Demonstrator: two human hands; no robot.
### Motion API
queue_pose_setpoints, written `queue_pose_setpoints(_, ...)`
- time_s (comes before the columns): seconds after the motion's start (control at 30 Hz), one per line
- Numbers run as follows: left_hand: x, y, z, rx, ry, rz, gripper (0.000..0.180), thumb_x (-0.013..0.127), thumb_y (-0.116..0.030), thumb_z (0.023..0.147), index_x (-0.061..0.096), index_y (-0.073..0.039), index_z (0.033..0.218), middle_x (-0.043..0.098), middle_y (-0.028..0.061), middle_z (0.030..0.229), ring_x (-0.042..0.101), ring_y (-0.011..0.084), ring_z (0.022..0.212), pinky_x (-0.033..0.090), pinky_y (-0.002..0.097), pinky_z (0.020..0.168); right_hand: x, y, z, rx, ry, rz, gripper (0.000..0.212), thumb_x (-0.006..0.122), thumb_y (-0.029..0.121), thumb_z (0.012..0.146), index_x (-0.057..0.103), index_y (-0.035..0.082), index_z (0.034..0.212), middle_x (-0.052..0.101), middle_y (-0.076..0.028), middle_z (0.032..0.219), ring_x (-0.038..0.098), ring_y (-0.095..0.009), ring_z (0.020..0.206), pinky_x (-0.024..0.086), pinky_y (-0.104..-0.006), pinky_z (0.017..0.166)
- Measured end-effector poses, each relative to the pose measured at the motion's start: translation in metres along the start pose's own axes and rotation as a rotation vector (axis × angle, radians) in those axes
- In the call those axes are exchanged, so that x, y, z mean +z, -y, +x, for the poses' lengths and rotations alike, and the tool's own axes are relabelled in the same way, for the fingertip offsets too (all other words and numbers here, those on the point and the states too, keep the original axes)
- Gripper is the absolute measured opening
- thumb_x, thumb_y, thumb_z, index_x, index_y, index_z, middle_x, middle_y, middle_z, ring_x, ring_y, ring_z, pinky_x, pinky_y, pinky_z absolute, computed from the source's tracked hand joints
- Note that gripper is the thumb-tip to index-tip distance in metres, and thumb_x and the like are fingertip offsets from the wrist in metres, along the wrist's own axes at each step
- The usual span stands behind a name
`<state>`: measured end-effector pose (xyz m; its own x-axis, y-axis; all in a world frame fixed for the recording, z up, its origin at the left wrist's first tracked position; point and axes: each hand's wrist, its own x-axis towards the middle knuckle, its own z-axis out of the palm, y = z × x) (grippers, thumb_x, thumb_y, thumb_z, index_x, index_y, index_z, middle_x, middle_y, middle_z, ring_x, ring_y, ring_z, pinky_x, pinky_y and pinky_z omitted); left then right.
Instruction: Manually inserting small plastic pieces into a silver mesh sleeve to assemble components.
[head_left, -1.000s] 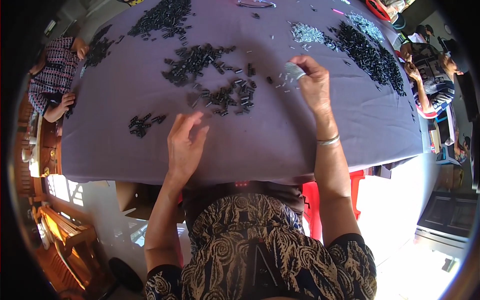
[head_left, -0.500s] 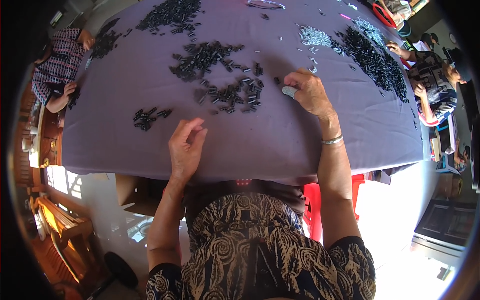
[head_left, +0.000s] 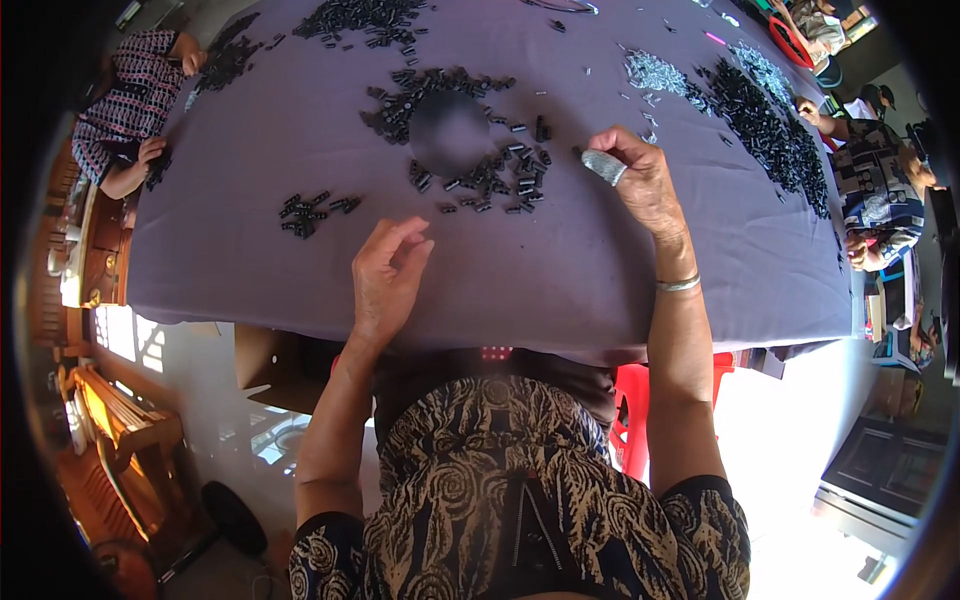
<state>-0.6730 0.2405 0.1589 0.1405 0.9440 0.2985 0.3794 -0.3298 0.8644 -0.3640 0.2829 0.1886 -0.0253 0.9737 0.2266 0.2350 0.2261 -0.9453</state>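
l. hand (head_left: 388,280) half-curled over grey-purple cloth-covered table (head_left: 560,285) nr its front edge; r. hand (head_left: 645,188) bent, silvery thumb wrap (head_left: 603,168); can't tell if either grips. small black cylindrical pieces (head_left: 400,108) mid-table, twd far edge.

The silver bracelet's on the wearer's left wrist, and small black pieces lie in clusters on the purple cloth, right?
Wrong wrist: the head view shows the silver bracelet on the wearer's right wrist. The small black pieces do lie in clusters on the purple cloth.
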Motion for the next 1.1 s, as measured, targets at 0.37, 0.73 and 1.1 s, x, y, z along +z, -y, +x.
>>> queue_pose_setpoints(0.37, 0.002, -0.005, 0.001, 0.029, -0.005, 0.026, 0.023, 0.064, 0.002, 0.079, 0.063, -0.003, 0.101, 0.059, 0.0063, 0.082, 0.057, 0.0139, 0.071, 0.046, 0.0246, 0.062, 0.001, 0.004, 0.000, 0.036, 0.072, 0.310, 0.006, 0.060, 0.010, 0.088, 0.059, 0.004, 0.089, 0.062, -0.001, 0.081, 0.053, -0.006, 0.073, 0.044, -0.0209, 0.068)
queue_pose_setpoints(0.73, 0.035, -0.035, 0.035, 0.354, 0.099, 0.130, 0.019, 0.066, 0.002, 0.078, 0.064, -0.002, 0.096, 0.058, 0.0077, 0.083, 0.058, 0.0181, 0.071, 0.045, 0.0264, 0.061, 0.008, -0.005, 0.001, 0.103, 0.081, 0.450, 0.004, 0.056, 0.006, 0.089, 0.058, 0.004, 0.091, 0.059, -0.001, 0.075, 0.048, -0.005, 0.062, 0.040, -0.0192, 0.057)
queue_pose_setpoints(1.1, 0.081, -0.039, 0.047, 0.415, 0.207, 0.335, 0.024, 0.068, 0.000, 0.072, 0.065, -0.006, 0.095, 0.057, 0.0047, 0.088, 0.055, 0.0245, 0.084, 0.047, 0.0352, 0.073, 0.006, -0.014, 0.001, 0.078, 0.010, 0.604, 0.009, 0.063, 0.010, 0.087, 0.060, 0.004, 0.093, 0.059, -0.001, 0.078, 0.052, -0.007, 0.064, 0.042, -0.0204, 0.057)
